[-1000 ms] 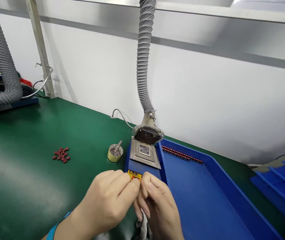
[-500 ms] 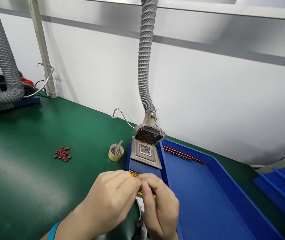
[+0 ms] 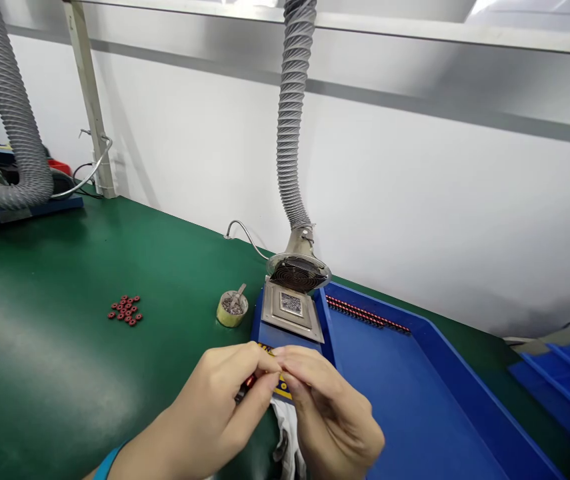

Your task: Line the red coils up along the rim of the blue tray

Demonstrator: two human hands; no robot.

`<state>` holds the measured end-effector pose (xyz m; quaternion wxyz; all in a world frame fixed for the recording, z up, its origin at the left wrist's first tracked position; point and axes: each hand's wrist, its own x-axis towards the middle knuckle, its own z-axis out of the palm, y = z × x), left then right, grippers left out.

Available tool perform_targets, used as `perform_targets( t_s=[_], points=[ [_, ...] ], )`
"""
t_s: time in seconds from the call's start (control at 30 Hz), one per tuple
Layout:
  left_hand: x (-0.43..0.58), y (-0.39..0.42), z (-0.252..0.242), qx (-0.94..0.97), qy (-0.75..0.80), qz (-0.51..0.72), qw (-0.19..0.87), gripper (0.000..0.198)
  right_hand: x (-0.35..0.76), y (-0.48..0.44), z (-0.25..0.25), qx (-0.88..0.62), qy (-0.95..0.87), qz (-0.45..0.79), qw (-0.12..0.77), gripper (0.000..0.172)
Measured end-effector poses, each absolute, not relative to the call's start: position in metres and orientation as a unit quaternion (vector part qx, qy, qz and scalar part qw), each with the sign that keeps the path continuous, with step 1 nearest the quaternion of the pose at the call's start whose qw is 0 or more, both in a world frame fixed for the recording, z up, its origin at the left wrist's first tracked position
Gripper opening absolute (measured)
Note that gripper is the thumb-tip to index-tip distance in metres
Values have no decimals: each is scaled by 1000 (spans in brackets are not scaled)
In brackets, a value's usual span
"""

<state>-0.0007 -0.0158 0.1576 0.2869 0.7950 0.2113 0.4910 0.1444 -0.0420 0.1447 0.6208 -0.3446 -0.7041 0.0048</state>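
Note:
My left hand [image 3: 227,403] and my right hand [image 3: 332,407] meet at their fingertips in front of the blue heater unit, thumbs and index fingers pinched together. A small dark and red piece shows partly between the left fingers; most of it is hidden, and I cannot tell its kind. Whatever the right fingertips pinch is too small to make out. Just beyond the hands is the unit's metal top plate [image 3: 293,325], with a square well of mottled grey material [image 3: 291,304]. A crumpled white cloth [image 3: 289,427] lies below the hands.
A yellowish round tub [image 3: 229,319] with a small scoop stands left of the heater. Several small red rings [image 3: 125,311] lie on the green table [image 3: 175,267]. Rows of red-and-black parts [image 3: 367,314] line the blue tray [image 3: 415,400]. A fume hood [image 3: 299,263] hangs low behind the plate.
The left fingers and thumb have spread a little, so the dark and red piece now shows. My right hand has turned and shifted slightly right. The fingertips stay together.

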Motion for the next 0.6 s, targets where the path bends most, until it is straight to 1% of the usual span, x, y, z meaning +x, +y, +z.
perform_targets(
  t_s=[0.07,0.1,0.13,0.17,0.2,0.23,0.27,0.3,0.33,0.4,0.47,0.53,0.6],
  points=[
    [2,-15,156,816,199,502,208,14,142,-43,145,-362,-711,-22,603,27],
    [3,-14,155,827,192,505,153,15,141,-44,146,-383,-702,11,601,19],
    [4,-14,155,836,188,506,101,16,140,-46,147,-402,-683,83,604,13],
    [6,-14,154,840,186,507,59,16,140,-47,148,-406,-655,185,610,17],
    [6,-14,154,839,184,511,36,17,139,-48,149,-392,-618,293,615,24],
    [6,-14,154,836,181,516,39,17,139,-49,150,-361,-583,382,620,28],
    [6,-15,155,831,179,522,69,17,140,-50,150,-325,-563,432,625,31],
    [5,-15,155,824,179,525,119,16,141,-50,151,-305,-563,439,630,29],
    [3,-16,157,814,184,522,177,15,142,-50,151,-309,-578,406,637,24],
    [0,-18,159,794,202,499,284,14,144,-48,150,-350,-624,285,638,8],
    [-3,-18,160,782,218,475,339,14,145,-47,148,-363,-662,185,630,23],
    [-3,-17,159,786,219,470,337,15,146,-46,146,-349,-692,107,623,32],
    [0,-16,157,807,208,487,261,15,145,-45,144,-358,-708,50,607,29]
  ],
)
